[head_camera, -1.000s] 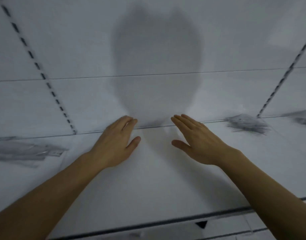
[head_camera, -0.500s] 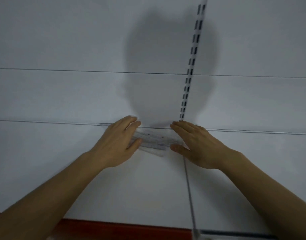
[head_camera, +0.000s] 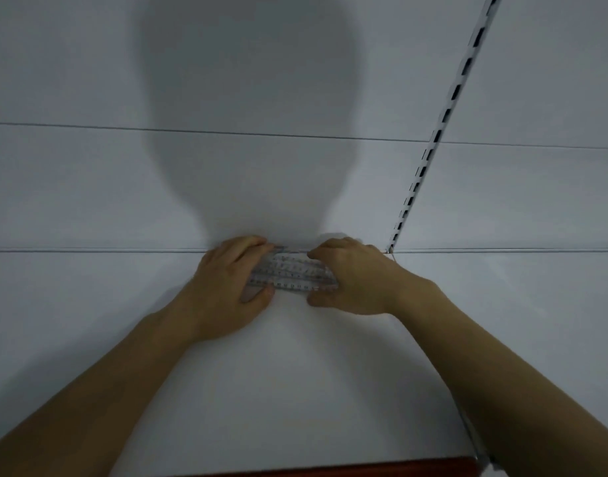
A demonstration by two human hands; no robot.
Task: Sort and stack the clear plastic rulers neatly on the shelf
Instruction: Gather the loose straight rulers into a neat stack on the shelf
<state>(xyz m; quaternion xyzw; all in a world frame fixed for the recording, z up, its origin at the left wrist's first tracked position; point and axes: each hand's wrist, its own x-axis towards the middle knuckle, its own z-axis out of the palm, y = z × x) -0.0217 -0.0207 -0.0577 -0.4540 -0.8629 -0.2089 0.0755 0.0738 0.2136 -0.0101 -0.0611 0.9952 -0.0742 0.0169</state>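
Note:
A small bundle of clear plastic rulers lies across the white shelf, close to the back wall. My left hand grips the bundle's left end, fingers over the top and thumb under the front edge. My right hand grips the right end the same way, fingers curled over the rulers. Only the middle stretch of the rulers shows between the two hands.
A slotted metal upright runs up the white back panel on the right and meets the shelf beside my right hand. A red-brown strip edges the shelf front at the bottom. My head's shadow falls on the wall.
Both hands have closed in on the ruler bundle, going from flat fingers beside it to curled fingers holding its ends. The view has shifted, so the upright now sits further right.

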